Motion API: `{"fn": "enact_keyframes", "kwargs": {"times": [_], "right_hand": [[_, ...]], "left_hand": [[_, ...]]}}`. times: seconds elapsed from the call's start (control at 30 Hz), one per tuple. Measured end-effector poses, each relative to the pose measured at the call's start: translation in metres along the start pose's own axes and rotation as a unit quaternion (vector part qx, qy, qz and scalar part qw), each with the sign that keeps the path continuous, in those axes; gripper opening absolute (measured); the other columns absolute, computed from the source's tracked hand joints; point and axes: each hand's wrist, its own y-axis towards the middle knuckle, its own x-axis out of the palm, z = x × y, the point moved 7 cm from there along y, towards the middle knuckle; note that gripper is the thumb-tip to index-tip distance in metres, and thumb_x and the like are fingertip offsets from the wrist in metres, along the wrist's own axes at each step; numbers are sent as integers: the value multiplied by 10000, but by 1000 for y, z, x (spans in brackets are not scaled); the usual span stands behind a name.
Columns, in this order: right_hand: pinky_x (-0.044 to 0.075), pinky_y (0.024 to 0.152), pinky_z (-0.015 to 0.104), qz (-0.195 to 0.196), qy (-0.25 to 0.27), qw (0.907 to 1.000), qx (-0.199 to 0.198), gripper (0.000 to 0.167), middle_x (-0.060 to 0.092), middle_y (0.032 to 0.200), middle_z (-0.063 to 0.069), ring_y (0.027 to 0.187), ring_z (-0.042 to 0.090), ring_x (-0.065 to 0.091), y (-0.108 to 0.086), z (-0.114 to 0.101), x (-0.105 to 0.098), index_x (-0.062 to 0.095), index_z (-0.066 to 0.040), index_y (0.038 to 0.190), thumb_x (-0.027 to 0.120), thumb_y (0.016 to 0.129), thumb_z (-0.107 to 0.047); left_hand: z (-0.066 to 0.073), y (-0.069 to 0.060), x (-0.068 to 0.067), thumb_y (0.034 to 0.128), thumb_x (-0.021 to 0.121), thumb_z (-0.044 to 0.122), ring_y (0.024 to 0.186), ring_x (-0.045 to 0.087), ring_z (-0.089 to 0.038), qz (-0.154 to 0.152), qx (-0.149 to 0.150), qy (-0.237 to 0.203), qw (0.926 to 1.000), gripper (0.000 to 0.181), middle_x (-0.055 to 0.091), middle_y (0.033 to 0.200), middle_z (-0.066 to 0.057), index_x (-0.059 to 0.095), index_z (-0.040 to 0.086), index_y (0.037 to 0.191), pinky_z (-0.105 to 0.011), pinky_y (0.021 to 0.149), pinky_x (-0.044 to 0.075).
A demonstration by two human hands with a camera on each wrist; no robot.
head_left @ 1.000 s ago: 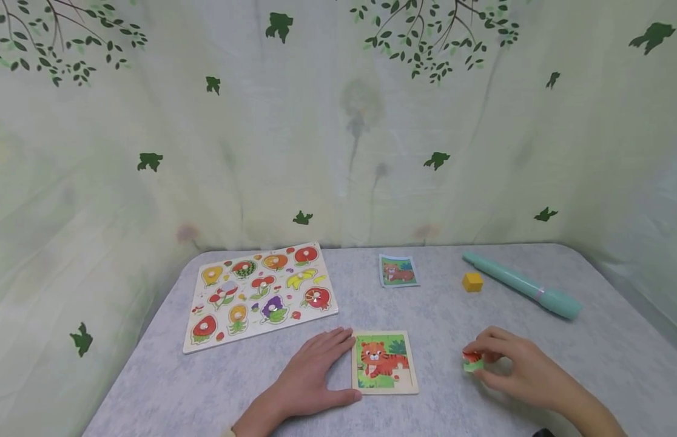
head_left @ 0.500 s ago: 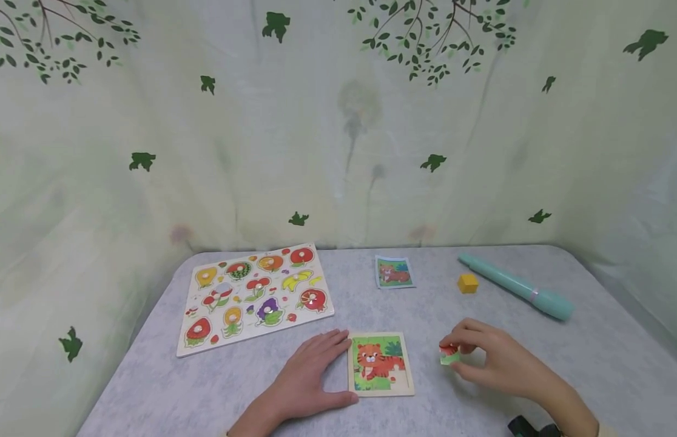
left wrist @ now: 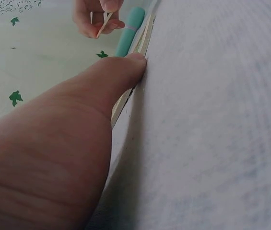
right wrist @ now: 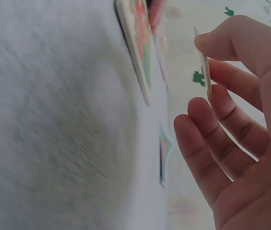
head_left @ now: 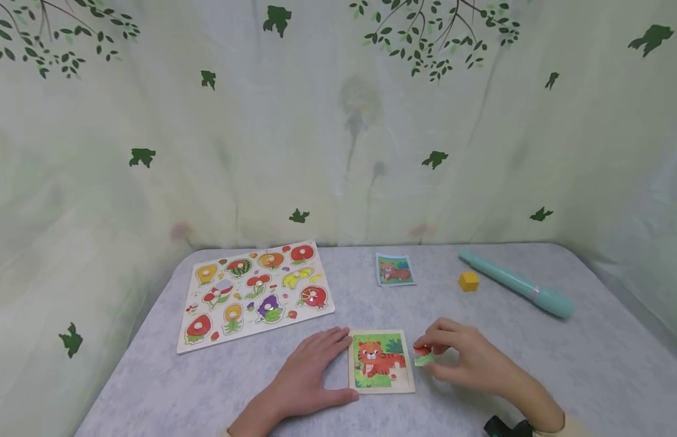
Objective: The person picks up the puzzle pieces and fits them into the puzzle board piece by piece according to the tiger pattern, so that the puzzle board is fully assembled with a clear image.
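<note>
A square wooden jigsaw puzzle [head_left: 379, 362] with a tiger picture lies near the front middle of the table; a gap shows bare wood at its lower right. My left hand [head_left: 311, 379] lies flat beside it, fingertips and thumb touching its left edge. Just right of the frame, my right hand [head_left: 469, 358] pinches a green and orange puzzle piece [head_left: 423, 355] between thumb and fingers. In the right wrist view the piece [right wrist: 204, 64] appears edge-on and thin, raised off the table, apart from the puzzle [right wrist: 137, 48].
Back left lies a fruit peg puzzle board [head_left: 256, 297]. A small tiger picture card [head_left: 395, 270] lies behind the jigsaw. Toward the back right are a yellow cube [head_left: 468, 281] and a teal stick-like object [head_left: 515, 284]. A leaf-printed curtain [head_left: 338, 121] hangs behind the table.
My right hand has moved left with the puzzle piece, from well right of the jigsaw to close beside its right edge. The left hand has stayed at the left edge.
</note>
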Motion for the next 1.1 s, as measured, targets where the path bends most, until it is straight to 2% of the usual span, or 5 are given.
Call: {"fn": "enact_keyframes", "kwargs": {"times": [0.2,0.4,0.6,0.87,1.1], "right_hand": [[571,717,234,-207,152,9997,53,292,630,1015,-150,846,70,616,2,3,16,754,-237,1136,810,874,-119],[545,746,218,-328,213,9992,57,270,628,1041,-163,893,54,600,1,3,30,752,-279,1171,795,915,-208],[537,795,227,-448,-56,9990,55,255,611,1065,-203,941,25,571,1,2,42,738,-341,1199,765,945,-342],[549,846,256,-437,-264,9987,71,236,610,1083,-229,995,8,564,1,3,47,734,-373,1185,733,956,-427],[549,859,266,-476,-318,9983,104,193,607,1114,-238,1020,-2,553,0,5,50,738,-411,1151,729,959,-425]], "left_hand": [[1,1,-1,842,620,793,1540,324,-219,5,30,22,10000,944,365,1660,62,441,233,1579,-558,1237,281],[1,1,0,840,615,799,1542,320,-213,-19,-4,57,10000,945,361,1661,68,437,241,1581,-553,1239,281],[0,1,1,844,607,801,1541,321,-214,-9,29,81,10000,943,362,1660,66,439,237,1580,-554,1238,283],[0,1,0,843,606,803,1549,305,-207,-30,26,73,10000,946,349,1666,77,428,244,1586,-546,1246,270],[0,1,1,843,605,804,1547,308,-206,-22,32,62,10000,944,351,1664,75,433,244,1583,-543,1245,273]]}}
